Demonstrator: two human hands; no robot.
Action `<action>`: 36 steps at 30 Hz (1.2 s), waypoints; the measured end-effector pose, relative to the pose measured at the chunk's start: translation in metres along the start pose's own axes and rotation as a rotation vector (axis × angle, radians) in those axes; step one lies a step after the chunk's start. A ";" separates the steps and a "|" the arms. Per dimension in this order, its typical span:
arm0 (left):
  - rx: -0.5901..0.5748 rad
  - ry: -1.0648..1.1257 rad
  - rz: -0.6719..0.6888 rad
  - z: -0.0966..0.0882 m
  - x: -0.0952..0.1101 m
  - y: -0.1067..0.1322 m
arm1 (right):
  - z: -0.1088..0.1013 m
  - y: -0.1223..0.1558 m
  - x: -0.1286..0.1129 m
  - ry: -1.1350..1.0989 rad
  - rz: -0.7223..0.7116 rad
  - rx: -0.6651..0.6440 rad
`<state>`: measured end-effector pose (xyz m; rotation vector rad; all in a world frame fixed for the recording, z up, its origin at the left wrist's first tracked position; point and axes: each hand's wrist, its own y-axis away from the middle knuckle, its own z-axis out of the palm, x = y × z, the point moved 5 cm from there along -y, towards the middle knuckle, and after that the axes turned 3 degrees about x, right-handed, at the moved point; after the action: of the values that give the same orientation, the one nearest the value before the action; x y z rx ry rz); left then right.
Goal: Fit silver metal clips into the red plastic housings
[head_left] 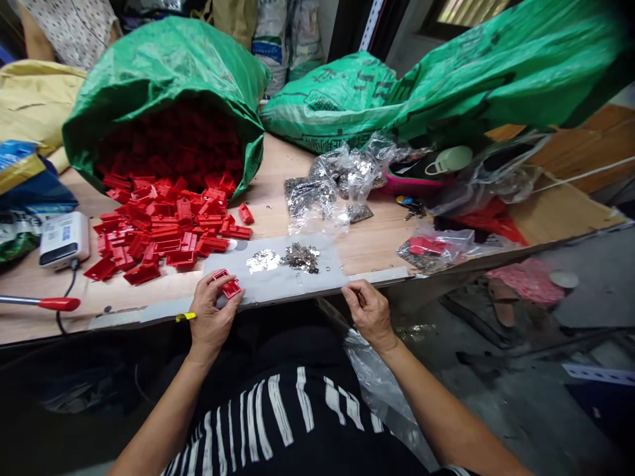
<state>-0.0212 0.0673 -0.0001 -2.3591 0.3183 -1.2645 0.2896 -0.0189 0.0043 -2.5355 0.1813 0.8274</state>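
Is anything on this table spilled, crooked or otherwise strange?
Yes. Red plastic parts lie spilled from the mouth of the green sack, which is tipped on its side, in a loose heap across the wooden table. The left hand holds one red part.

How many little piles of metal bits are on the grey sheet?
2. A shiny pile lies on the grey sheet, a darker pile just right of it, both right of the red piece in the left hand. Clear bags behind may hide more.
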 end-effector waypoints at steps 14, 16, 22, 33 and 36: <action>-0.007 -0.009 -0.003 0.000 0.001 -0.001 | 0.048 0.100 0.083 0.499 0.154 -0.536; -0.008 -0.005 -0.001 0.001 -0.001 0.000 | 0.041 0.104 0.070 0.447 0.081 -0.528; 0.019 0.007 0.000 0.004 0.001 0.001 | 0.015 0.122 0.068 0.345 0.041 -0.579; 0.008 0.038 -0.040 0.006 0.000 0.001 | 0.008 -0.017 -0.029 0.126 -0.226 -0.226; 0.002 0.035 -0.031 0.007 -0.002 0.002 | 0.025 -0.051 -0.043 0.243 -0.259 -0.270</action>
<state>-0.0165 0.0687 -0.0057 -2.3511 0.2921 -1.3210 0.2554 0.0369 0.0314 -2.8287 -0.1933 0.4675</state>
